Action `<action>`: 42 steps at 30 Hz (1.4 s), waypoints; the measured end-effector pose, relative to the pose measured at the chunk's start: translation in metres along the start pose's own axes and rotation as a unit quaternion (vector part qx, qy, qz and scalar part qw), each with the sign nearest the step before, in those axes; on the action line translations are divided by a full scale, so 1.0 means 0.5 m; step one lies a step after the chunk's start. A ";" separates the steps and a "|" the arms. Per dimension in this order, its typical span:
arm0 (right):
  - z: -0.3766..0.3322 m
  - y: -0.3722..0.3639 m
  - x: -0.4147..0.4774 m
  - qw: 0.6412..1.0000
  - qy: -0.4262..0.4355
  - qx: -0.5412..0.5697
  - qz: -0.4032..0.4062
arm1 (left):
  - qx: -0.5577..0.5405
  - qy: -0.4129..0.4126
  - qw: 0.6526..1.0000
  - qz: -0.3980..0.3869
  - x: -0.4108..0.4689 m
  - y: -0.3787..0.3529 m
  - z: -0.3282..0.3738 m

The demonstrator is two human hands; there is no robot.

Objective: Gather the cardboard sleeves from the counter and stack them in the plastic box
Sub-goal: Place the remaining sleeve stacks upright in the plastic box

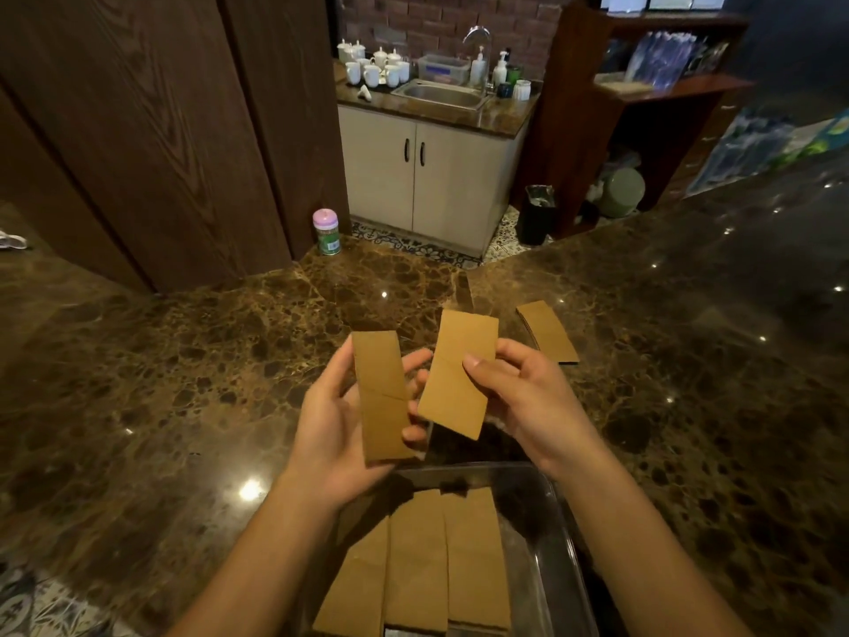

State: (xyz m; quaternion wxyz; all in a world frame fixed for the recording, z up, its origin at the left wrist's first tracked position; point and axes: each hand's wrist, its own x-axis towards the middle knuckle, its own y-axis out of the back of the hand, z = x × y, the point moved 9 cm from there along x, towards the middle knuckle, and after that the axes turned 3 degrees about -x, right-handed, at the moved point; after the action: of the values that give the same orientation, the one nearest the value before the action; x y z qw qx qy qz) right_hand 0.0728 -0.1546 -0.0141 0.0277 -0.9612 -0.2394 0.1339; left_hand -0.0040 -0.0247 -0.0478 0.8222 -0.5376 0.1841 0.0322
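Clear plastic is showing at the near edge of the counter (183, 360), where the box (558, 521) is sitting with its near end running off the bottom of the frame. Three rows of boxed sleeves (422, 558) are lying flat side by side inside it; how deep each row goes is not showing.

Just above the box's far end, the left hand (331, 429) is gripping the left sleeve (383, 397), with its thumb along one long edge and its fingertips curling round the other. The right hand (528, 402) is pinching the right sleeve (459, 379) at mid-length, thumb on top and fingers beneath. Whether either hand is holding more than one layer is unclear.

Farther on, right of the hands and toward the counter's middle, a pile (549, 333) is lying flat.

The task is looking well along: much is boxed, two are in hand, and the pile is waiting. A dark strip near the counter's far edge may be a sleeve or a seam; I cannot tell.
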 end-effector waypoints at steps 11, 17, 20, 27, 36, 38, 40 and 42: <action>-0.056 -0.036 -0.118 0.928 0.186 -0.305 0.103 | 0.137 -0.018 0.990 0.036 -0.022 -0.049 -0.063; -0.073 -0.062 -0.131 0.834 0.255 -0.482 0.089 | 0.157 -0.068 0.983 0.060 -0.015 -0.043 -0.058; -0.049 -0.092 -0.134 0.835 0.179 -0.508 -0.116 | 0.120 -0.044 0.991 0.033 -0.023 -0.057 -0.067; -0.057 -0.080 -0.141 0.800 0.222 -0.546 -0.111 | 0.109 -0.051 0.992 -0.029 -0.045 -0.095 -0.071; -0.083 -0.111 -0.175 0.754 0.271 -0.576 -0.163 | 0.096 -0.048 0.994 -0.014 -0.074 -0.096 -0.075; -0.079 -0.111 -0.180 0.759 0.263 -0.572 -0.166 | 0.102 -0.047 0.994 0.016 -0.085 -0.081 -0.077; -0.065 -0.101 -0.185 0.767 0.245 -0.565 -0.179 | 0.158 -0.057 0.985 0.040 -0.100 -0.070 -0.069; -0.039 -0.080 -0.193 0.773 0.205 -0.565 -0.204 | 0.319 -0.126 0.936 0.080 -0.133 -0.054 -0.030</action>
State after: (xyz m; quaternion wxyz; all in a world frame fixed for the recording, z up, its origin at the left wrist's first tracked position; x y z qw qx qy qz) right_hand -0.0218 -0.1642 0.0330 -0.4451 -0.7371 -0.4510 -0.2349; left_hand -0.0633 -0.0397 -0.0071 0.9617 -0.2216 0.1218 0.1054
